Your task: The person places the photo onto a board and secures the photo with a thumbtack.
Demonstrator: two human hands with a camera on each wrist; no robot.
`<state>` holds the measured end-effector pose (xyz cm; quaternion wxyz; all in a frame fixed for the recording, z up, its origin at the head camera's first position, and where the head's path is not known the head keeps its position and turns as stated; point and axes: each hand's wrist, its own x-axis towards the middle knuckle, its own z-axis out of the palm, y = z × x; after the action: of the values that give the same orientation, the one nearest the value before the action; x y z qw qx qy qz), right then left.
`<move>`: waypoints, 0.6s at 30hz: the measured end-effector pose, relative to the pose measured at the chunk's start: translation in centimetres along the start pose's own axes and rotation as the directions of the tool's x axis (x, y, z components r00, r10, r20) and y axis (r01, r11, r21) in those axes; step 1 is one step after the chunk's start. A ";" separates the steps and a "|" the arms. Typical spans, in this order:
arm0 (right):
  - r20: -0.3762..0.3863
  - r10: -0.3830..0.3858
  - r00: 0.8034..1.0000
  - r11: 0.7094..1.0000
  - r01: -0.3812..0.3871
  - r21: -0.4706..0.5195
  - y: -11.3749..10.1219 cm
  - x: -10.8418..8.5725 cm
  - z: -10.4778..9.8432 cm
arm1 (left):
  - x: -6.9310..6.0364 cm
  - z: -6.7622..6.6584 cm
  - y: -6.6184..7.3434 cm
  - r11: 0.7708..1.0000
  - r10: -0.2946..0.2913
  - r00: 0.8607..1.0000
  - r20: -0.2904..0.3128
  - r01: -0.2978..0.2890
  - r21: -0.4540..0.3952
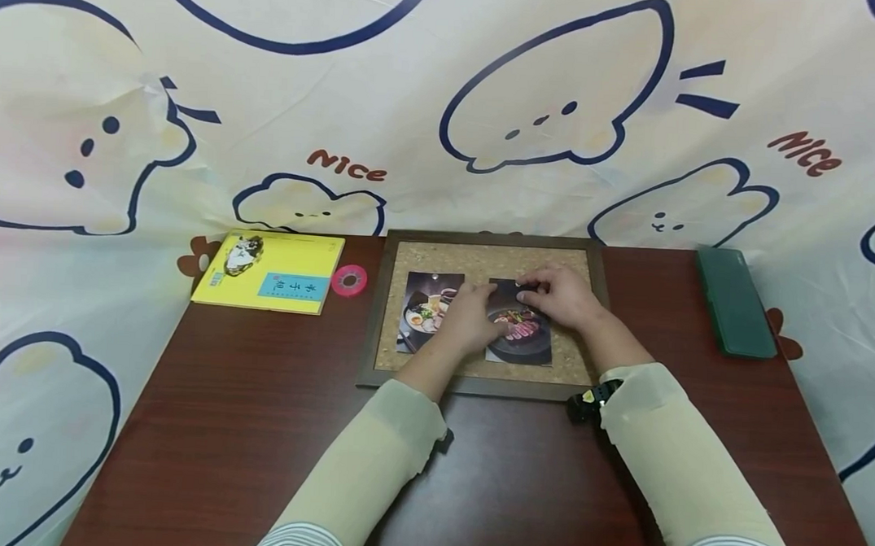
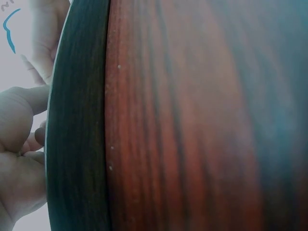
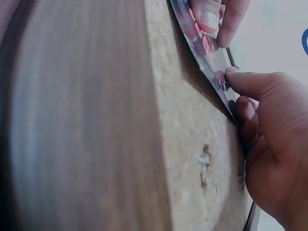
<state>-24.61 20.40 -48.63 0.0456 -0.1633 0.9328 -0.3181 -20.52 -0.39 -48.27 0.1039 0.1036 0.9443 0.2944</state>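
Observation:
A photo card of sliced meat on a dark plate [image 1: 520, 342] lies over the cork board [image 1: 469, 379], its near side standing a little off the cork in the right wrist view. My left hand [image 1: 470, 319] holds its left side, with the thumb on the printed face. At the top edge my right hand [image 1: 564, 295] pinches the card between thumb and fingers; a tiny pale spot shows between these fingertips, too small to identify. Left of it, another food photo card [image 1: 428, 312] hangs on the board with a small light pin at its top, partly covered by my left hand.
A dark frame [image 1: 476, 386] borders the cork. To the left lie a yellow booklet [image 1: 277, 254] and a pink ring-shaped roll [image 1: 349, 280]. A dark green case [image 1: 737, 302] rests at the right table edge. Behind hangs a printed cloth [image 1: 416, 101].

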 end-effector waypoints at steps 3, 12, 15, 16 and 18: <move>0.012 0.002 1.000 1.000 -0.002 -0.014 -0.2 0.1 0.0 | 0.0 0.0 0.0 1.000 0.001 1.000 0.001 -0.001 0.004; 0.061 0.004 0.998 0.996 0.001 -0.086 -1.0 0.4 -0.6 | 0.0 -0.1 0.1 1.000 0.011 1.000 0.002 -0.011 0.013; 0.070 0.008 0.998 0.995 -0.001 -0.098 -1.2 0.5 -0.7 | 0.0 -0.1 0.1 1.000 0.009 1.000 0.005 -0.009 0.019; 0.071 0.009 0.997 0.995 -0.003 -0.097 -1.2 0.4 -0.6 | 0.0 -0.2 0.1 1.000 0.007 1.000 0.008 -0.007 0.021; 0.065 0.010 0.998 0.996 -0.004 -0.089 -1.1 0.4 -0.5 | 0.0 -0.2 0.1 1.000 0.000 1.000 0.018 -0.001 0.023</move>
<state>-24.74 19.73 -47.57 0.0700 -0.1720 0.9446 -0.2707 -20.52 -0.42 -48.09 0.1111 0.1077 0.9466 0.2829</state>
